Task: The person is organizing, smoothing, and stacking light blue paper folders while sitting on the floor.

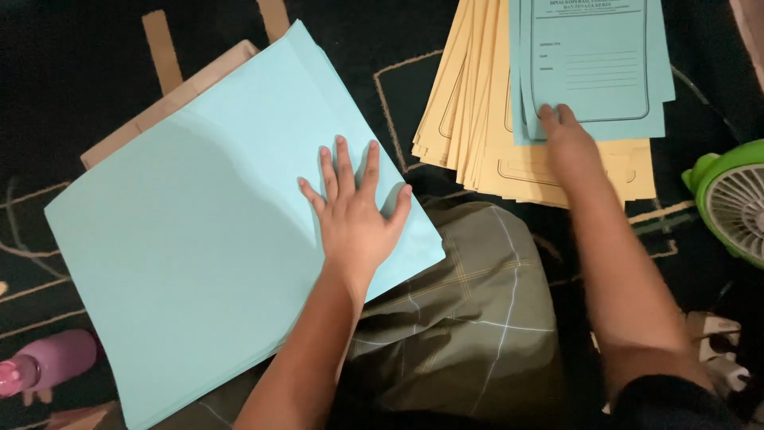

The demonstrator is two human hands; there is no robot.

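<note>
My left hand (356, 204) lies flat with fingers spread on a large light-blue paper folder (199, 239) that rests tilted over a brown cardboard piece (171, 99). At the upper right, my right hand (567, 143) reaches out, its fingertips touching the lower edge of a light-blue printed folder (593, 64). That folder tops a fanned stack of yellow folders (477, 119). Neither hand grips anything.
A dark patterned carpet (72, 56) lies under everything. My plaid-clothed knee (461, 310) sits between my arms. A green small fan (736, 203) stands at the right edge. A pink bottle (48, 362) lies at the lower left. White objects (716, 338) sit at the lower right.
</note>
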